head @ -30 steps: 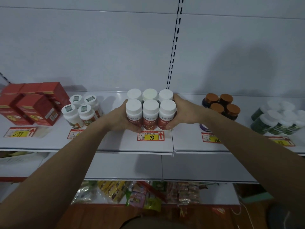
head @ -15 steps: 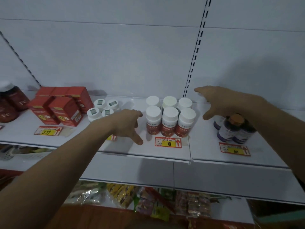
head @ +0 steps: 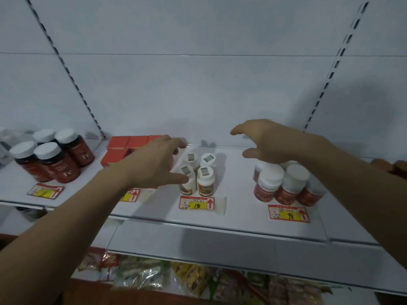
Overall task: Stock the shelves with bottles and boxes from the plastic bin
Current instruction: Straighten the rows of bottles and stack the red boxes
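On the white shelf point(head: 231, 219) stands a cluster of small white bottles with sticker-topped caps point(head: 199, 175). My left hand point(head: 154, 164) hovers at their left with spread fingers, its thumb touching the front-left bottle. My right hand point(head: 271, 142) hangs open, fingers spread, above and to the right of them, over the back of several red-labelled white-capped bottles point(head: 286, 186). Neither hand holds anything. The plastic bin is out of sight.
Red boxes point(head: 125, 150) sit behind my left hand. Dark red bottles with white caps point(head: 50, 159) stand at far left. Price tags point(head: 196, 202) line the shelf front. Snack packets point(head: 154, 276) fill the shelf below. Brown-capped bottles point(head: 394, 167) show at far right.
Both hands let go of the red-labelled bottles and moved left toward the small white bottles. The view swung left, bringing the dark red bottles into sight.
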The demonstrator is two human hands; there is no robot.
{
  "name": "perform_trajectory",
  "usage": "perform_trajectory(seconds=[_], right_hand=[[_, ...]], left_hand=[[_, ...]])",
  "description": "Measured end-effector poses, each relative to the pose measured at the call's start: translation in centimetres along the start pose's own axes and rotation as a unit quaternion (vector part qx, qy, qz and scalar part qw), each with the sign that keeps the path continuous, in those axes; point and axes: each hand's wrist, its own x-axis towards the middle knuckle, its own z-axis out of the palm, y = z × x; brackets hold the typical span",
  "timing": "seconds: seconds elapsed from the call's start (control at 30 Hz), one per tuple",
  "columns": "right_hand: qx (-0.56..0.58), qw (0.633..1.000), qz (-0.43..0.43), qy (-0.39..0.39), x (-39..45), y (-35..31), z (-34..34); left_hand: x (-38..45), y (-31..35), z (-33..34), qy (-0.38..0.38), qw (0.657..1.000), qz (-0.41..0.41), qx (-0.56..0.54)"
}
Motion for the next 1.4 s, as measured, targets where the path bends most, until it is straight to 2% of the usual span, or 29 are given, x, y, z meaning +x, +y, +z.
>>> perform_trajectory(seconds=[0.13,0.33,0.47,0.63,0.8,1.03,1.4], right_hand=[[0.02,1.0,0.005,-0.002,1.1,-3.0,1.6],[0.092,0.994,0.013,0.051,1.2,-5.4,4.3],[0.112,0.993,0.036,0.033,1.0,-6.5,5.6],[0.128,0.99,0.052,-0.005,1.3,-7.5,6.1],[0.126,0.991,0.046,-0.001,1.5,-7.8,6.1],[0.104,0.993,0.058,-0.011,1.7,-7.4,6.1],[0.108,0.993,0.041,0.009,1.9,-7.0,7.0]], left_hand=[[1.1,-1.8,0.0,-0.024,0.999,0.039,-0.004],[3.2,-3.4,0.7,-0.031,0.988,0.149,-0.012],[3.9,-3.9,2.4,-0.054,0.977,0.207,0.007],[4.3,-4.6,3.3,-0.043,0.975,0.22,0.003],[4.5,-4.8,3.6,-0.046,0.975,0.217,0.008],[4.3,-4.7,4.1,-0.007,0.977,0.208,0.037],[4.1,-4.3,4.5,0.0,0.981,0.193,-0.002]])
